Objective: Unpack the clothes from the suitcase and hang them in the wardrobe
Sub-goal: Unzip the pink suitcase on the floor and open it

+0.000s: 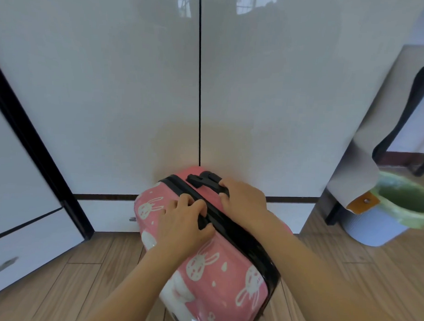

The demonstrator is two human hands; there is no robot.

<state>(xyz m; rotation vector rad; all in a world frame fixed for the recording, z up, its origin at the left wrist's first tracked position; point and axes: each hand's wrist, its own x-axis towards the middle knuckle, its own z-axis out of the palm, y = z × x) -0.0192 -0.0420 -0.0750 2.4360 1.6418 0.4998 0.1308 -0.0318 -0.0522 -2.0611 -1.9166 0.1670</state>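
Both curled on suitcase, left hand, right hand

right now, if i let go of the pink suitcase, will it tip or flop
Likely stiff: the pink suitcase has a glossy, hard-looking shell. That gloss may be slippery, so the black handles the left hand and right hand grip seem safer. It leans, so it may tip.

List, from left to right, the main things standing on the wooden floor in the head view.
White drawer unit with black frame → pink rabbit-print hard-shell suitcase → pale blue plastic bin with green liner. The glossy white wardrobe spans behind them, so it is left out.
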